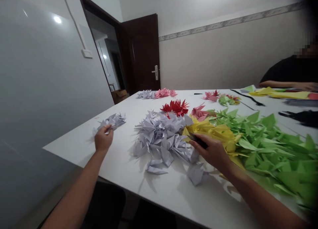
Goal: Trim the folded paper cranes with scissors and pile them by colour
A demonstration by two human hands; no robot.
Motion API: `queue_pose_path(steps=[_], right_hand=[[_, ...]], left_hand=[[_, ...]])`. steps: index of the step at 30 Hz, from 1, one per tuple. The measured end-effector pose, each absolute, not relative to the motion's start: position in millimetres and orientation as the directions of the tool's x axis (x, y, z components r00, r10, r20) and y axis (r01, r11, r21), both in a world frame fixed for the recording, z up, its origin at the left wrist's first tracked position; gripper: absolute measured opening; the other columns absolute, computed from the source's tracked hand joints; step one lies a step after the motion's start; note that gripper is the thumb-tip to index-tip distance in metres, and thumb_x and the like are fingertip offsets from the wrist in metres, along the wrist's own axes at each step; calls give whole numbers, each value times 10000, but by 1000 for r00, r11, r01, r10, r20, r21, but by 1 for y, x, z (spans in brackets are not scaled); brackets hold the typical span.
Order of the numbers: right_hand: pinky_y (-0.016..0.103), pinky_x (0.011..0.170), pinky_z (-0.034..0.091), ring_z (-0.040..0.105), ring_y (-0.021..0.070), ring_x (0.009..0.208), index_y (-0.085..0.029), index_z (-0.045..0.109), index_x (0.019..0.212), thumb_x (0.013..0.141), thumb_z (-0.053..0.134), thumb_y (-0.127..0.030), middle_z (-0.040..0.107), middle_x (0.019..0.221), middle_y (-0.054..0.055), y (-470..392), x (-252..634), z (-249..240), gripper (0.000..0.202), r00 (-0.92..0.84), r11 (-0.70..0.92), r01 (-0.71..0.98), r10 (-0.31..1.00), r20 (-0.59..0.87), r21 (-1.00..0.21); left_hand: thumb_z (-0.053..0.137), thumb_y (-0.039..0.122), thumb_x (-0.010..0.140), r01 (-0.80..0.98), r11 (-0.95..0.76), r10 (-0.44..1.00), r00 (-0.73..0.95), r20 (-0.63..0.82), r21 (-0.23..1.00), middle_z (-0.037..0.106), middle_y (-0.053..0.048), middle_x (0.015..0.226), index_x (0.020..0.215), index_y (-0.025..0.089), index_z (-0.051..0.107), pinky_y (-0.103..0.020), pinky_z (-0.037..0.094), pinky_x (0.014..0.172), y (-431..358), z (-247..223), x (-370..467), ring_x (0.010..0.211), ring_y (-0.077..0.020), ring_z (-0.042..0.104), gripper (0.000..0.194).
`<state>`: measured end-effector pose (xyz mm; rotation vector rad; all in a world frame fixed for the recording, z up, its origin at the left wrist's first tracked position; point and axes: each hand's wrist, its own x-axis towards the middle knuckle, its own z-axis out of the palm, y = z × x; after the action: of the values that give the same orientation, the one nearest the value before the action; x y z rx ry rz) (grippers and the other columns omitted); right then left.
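My left hand (103, 139) is pinched at the near side of a small group of lavender folded-paper cranes (118, 119), apparently gripping one of them. A thin, dark, pointed tool (198, 141) is in my closed right hand (215, 153); its exact kind is not clear. The tip points left, over the border between the large lavender crane pile (161, 133) and the yellow paper cranes (216, 131). Two loose lavender cranes lie at the near edge of that pile, one of them a blurred crane (196, 174) below my right hand.
Green cranes (268, 149) spread across the right side of the white table (119, 162). Red cranes (176, 107) and pink cranes (164, 92) lie farther back. At the far right sits a person in black (288, 70), near flat coloured paper (285, 93). A brown door (139, 53) stands open behind.
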<state>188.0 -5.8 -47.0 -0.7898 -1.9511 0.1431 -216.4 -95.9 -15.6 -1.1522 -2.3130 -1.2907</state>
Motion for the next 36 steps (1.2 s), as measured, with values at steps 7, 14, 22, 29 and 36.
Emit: queue_pose_path(steps=[7,14,22,29,36], right_hand=[[368,759,558,696,235,863,-144,642,1079,862,558,-366,722,996,132,-4,193,-41,321,-158,755,457,589,793,-470],[320,763,556,684,198,863,-175,611,1080,877,544,-291,712,967,101,-20,190,-24,243,-156,803,430,516,842,-412],[298,759,556,680,188,885,-215,591,1127,873,566,-228,706,995,81,-28,186,-26,255,-249,840,373,500,829,-395],[302,717,559,689,197,843,-196,608,1102,863,584,-221,714,969,93,-28,185,-26,241,-218,826,409,502,837,-389],[303,753,566,692,197,869,-190,655,1075,855,585,-216,726,981,85,-27,183,-30,233,-220,805,274,585,781,-526]], left_hand=[[750,284,619,109,-453,840,-279,464,885,693,-47,843,956,134,669,-252,527,656,-35,10,-36,698,-125,629,378],[750,189,624,-92,-495,863,-162,478,864,688,-32,839,945,154,670,-231,532,675,-7,-5,7,717,-112,629,333],[642,66,673,89,-548,829,-73,554,832,650,-56,950,962,181,695,-233,499,790,-29,-17,3,873,-139,620,315],[642,120,699,27,-511,849,-143,509,859,637,-47,919,951,167,670,-240,529,699,-28,-15,9,748,-123,619,258],[621,76,749,186,-687,715,-2,699,703,626,-64,1024,1016,217,678,-234,540,745,-31,-24,7,878,-144,615,308]])
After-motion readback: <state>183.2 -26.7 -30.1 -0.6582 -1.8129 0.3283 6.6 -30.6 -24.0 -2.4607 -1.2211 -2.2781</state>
